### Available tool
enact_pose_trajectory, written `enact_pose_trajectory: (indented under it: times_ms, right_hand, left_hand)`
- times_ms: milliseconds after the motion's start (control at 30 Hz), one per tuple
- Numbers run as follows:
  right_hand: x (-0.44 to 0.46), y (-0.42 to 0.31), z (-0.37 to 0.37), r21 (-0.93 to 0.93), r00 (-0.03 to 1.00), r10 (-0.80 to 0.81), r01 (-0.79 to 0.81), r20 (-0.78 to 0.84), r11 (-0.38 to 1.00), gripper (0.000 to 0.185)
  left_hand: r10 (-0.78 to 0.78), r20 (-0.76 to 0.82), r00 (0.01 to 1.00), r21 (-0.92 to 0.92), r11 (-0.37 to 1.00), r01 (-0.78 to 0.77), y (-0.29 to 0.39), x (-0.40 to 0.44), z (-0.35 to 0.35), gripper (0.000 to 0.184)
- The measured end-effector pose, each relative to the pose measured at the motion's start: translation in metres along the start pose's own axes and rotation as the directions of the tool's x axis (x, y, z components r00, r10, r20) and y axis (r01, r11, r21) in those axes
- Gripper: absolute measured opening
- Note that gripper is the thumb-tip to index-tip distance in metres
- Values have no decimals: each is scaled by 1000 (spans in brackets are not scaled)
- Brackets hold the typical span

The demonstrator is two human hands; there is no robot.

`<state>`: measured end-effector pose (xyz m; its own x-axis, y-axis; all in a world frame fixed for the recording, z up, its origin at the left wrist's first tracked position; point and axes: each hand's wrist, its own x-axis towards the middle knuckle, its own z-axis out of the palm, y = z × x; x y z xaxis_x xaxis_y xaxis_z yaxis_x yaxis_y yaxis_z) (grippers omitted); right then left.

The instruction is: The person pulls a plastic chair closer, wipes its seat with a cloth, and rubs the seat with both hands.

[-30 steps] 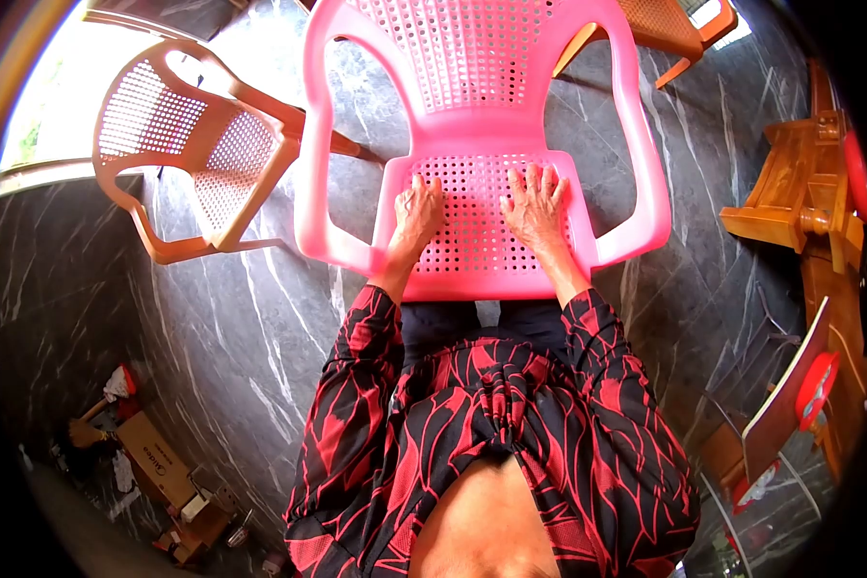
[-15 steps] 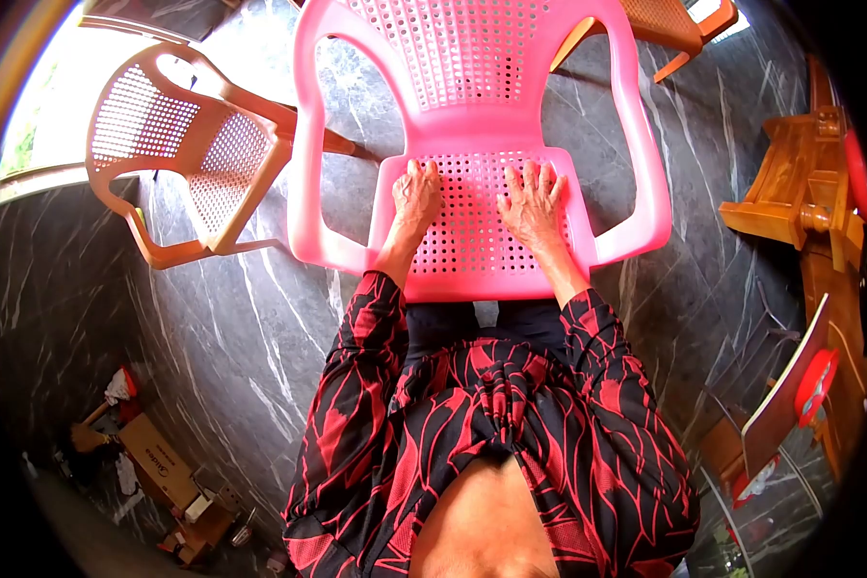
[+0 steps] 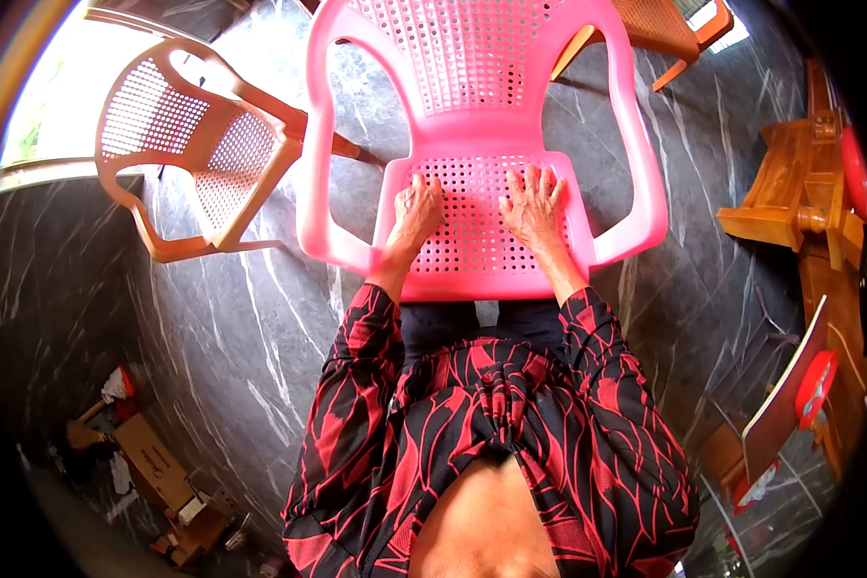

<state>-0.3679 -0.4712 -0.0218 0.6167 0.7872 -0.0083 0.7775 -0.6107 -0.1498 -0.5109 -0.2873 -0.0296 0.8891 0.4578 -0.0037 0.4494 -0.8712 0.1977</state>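
Note:
A pink plastic chair [image 3: 477, 284] with a perforated seat and back stands right in front of my body, its armrests to either side. My left hand [image 3: 416, 212] rests palm down on the left part of the seat, its fingers slightly bent and pointing at the backrest. On the right part of the seat lies my right hand [image 3: 535, 207], with its fingers spread. Neither hand grips anything; the palms are hidden against the seat.
To the left, a brown plastic chair [image 3: 197, 135] stands on the dark marbled floor [image 3: 250, 318]. Another brown chair [image 3: 657, 27] is at the upper right. Wooden furniture [image 3: 790, 188] lines the right side. A cardboard box [image 3: 152, 460] lies at the lower left.
My left hand has slid slightly towards me on the seat. My right hand stays almost in the same place. The view has shifted slightly.

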Motion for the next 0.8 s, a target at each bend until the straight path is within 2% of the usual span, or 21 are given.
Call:
enact_pose_trajectory:
  times_ms: [67,133,167,300,333,400,500,633,700,800]
  right_hand:
    - [1,-1,-3,-2,1000,3,-3,10,1000,58]
    - [1,-2,-4,-29,999,22,-21,46,999,57]
    - [1,-2,-5,-29,999,21,-19,45,999,57]
    - [1,-1,-2,-29,999,13,-12,33,999,58]
    - [1,-1,-2,-31,999,13,-12,29,999,58]
    - [1,0,-2,-30,999,11,-10,31,1000,58]
    - [2,0,-1,-27,999,11,-10,34,1000,58]
    - [1,0,-2,-30,1000,0,1,20,1000,58]
    - [1,0,-1,-33,1000,1,0,22,999,58]
    - [2,-1,-2,-35,1000,1,0,16,999,58]
  left_hand:
    - [-4,56,998,14,1000,3,3,-7,-9,20]
    - [21,108,994,-73,997,-13,3,-18,-12,16]
    - [44,79,996,-131,991,-34,2,-23,-11,16]
    - [133,5,991,-132,983,-131,-10,-41,8,24]
    - [133,4,991,-131,983,-131,-10,-44,6,24]
    - [133,106,985,-135,984,-118,-10,-50,4,14]
    - [106,93,990,-183,979,-87,3,-54,-28,11]
    - [122,18,992,-234,966,-114,-1,-55,-18,8]
    - [93,136,986,-156,985,-71,-4,-51,-11,22]
    - [70,134,989,-146,988,-50,-3,-48,-6,17]
